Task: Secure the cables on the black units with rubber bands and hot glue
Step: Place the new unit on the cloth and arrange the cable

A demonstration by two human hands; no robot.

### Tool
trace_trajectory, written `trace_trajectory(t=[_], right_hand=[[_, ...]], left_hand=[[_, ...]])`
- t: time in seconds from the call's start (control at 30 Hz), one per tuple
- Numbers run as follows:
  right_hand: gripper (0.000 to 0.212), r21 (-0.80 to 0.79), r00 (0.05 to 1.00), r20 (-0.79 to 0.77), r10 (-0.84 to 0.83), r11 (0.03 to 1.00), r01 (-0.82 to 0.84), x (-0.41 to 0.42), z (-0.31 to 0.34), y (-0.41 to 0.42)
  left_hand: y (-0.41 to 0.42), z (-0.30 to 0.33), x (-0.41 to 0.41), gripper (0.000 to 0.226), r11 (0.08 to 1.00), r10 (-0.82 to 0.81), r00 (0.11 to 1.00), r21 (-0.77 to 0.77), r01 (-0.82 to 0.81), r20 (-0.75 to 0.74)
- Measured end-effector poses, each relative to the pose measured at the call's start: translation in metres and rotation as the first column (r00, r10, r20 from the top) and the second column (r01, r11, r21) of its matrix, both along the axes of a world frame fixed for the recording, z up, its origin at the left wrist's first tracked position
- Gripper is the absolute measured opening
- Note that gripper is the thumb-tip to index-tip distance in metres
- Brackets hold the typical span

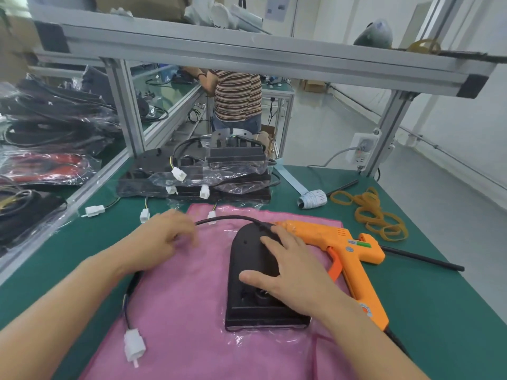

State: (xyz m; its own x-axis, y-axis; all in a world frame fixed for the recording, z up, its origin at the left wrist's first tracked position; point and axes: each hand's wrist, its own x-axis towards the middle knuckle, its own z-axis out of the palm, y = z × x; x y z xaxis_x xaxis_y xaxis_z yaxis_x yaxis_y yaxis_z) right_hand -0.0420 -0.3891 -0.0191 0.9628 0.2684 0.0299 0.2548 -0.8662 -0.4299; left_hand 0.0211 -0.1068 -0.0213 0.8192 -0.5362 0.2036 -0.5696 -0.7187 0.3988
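Observation:
A black unit (248,259) lies flat on a pink cloth (189,311) in front of me. My right hand (290,270) rests on it with fingers spread and straight, pressing it down. The unit's black cable (227,218) leaves its far end, arcs left and passes under my left hand (162,239), whose blurred fingers curl over it. The cable comes out near my wrist and ends in a white connector (134,348) on the cloth. An orange hot glue gun (345,250) lies right of the unit. Yellow rubber bands (370,212) lie loose at the far right.
More black units in clear plastic (208,174) are stacked beyond the cloth, with white connectors trailing off them. A label roll (312,199) and black glue sticks (422,259) lie on the green table. Bagged cables (46,149) fill the left. A person in a striped shirt (236,94) stands behind.

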Motion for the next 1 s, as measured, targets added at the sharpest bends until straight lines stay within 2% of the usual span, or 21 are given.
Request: trace_trajectory(t=[0.1, 0.17, 0.2, 0.27, 0.37, 0.43, 0.5, 0.53, 0.57, 0.63, 0.73, 0.8, 0.87, 0.93, 0.97, 1.0], right_hand=[[0.096, 0.033, 1.0, 0.024, 0.005, 0.999, -0.006, 0.003, 0.0, -0.003], [0.096, 0.033, 1.0, 0.027, 0.011, 0.999, -0.011, 0.004, 0.0, -0.002], [0.095, 0.023, 0.999, 0.036, 0.01, 1.0, -0.011, 0.005, 0.0, -0.002], [0.091, 0.0, 0.999, 0.054, 0.006, 1.0, -0.006, 0.005, 0.0, -0.001], [0.084, -0.007, 0.998, 0.067, 0.006, 1.0, -0.005, 0.003, -0.001, 0.0], [0.08, 0.0, 0.998, 0.056, 0.006, 1.0, -0.006, 0.002, -0.001, 0.0], [0.077, 0.01, 0.999, 0.044, 0.006, 1.0, -0.007, 0.002, -0.001, 0.0], [0.075, 0.012, 0.999, 0.044, 0.011, 1.0, -0.012, 0.001, -0.001, -0.001], [0.072, 0.013, 0.999, 0.045, 0.021, 1.0, -0.022, 0.0, 0.0, -0.001], [0.064, 0.041, 0.998, 0.062, 0.034, 0.998, -0.037, -0.001, -0.002, 0.0], [0.049, 0.128, 0.995, 0.089, 0.039, 0.99, -0.05, -0.002, 0.0, 0.002], [0.05, 0.162, 0.996, -0.066, 0.064, 0.985, -0.053, -0.004, 0.003, -0.001], [0.057, 0.225, 0.961, -0.226, 0.16, 0.968, -0.109, -0.012, 0.008, -0.006], [0.05, 0.276, 0.962, -0.21, 0.177, 0.954, -0.116, -0.014, 0.005, -0.012], [0.044, 0.341, 0.969, -0.173, 0.178, 0.933, -0.111, -0.012, 0.003, -0.014], [0.044, 0.408, 0.974, -0.155, 0.164, 0.909, -0.089, -0.011, 0.003, -0.015]], left_hand=[[0.048, -0.007, -0.028, 0.066, 0.955, -0.068, 0.987, 0.277, 0.107, -0.146], [0.068, -0.022, -0.041, 0.074, 0.949, -0.078, 0.984, 0.291, 0.122, -0.16], [0.075, -0.029, -0.042, 0.072, 0.958, -0.093, 0.989, 0.261, 0.121, -0.119], [0.079, -0.032, -0.042, 0.053, 0.974, -0.067, 0.997, 0.212, 0.075, -0.044], [0.07, -0.023, -0.043, 0.029, 0.983, -0.022, 1.0, 0.183, 0.025, -0.018], [0.052, -0.008, -0.053, 0.009, 0.997, -0.016, 1.0, 0.071, 0.017, -0.004], [0.03, 0.01, -0.064, 0.015, 0.994, -0.041, 0.999, -0.106, 0.038, -0.033], [0.018, 0.019, -0.07, 0.017, 0.969, -0.064, 0.993, -0.245, 0.038, -0.099], [0.003, 0.028, -0.077, 0.017, 0.912, -0.105, 0.977, -0.409, 0.021, -0.184], [-0.03, 0.041, -0.089, 0.014, 0.731, -0.194, 0.93, -0.678, -0.074, -0.311], [-0.093, 0.048, -0.109, 0.019, 0.456, -0.384, 0.792, -0.843, -0.285, -0.475], [-0.136, 0.052, -0.117, 0.021, 0.304, -0.516, 0.695, -0.865, -0.399, -0.501], [-0.175, 0.052, -0.116, 0.027, 0.154, -0.53, 0.646, -0.811, -0.564, -0.55], [-0.201, 0.051, -0.107, 0.031, -0.004, -0.501, 0.62, -0.715, -0.699, -0.604], [-0.208, 0.052, -0.102, 0.03, -0.055, -0.492, 0.623, -0.693, -0.719, -0.608], [-0.211, 0.054, -0.096, 0.025, -0.069, -0.474, 0.633, -0.691, -0.72, -0.612]])
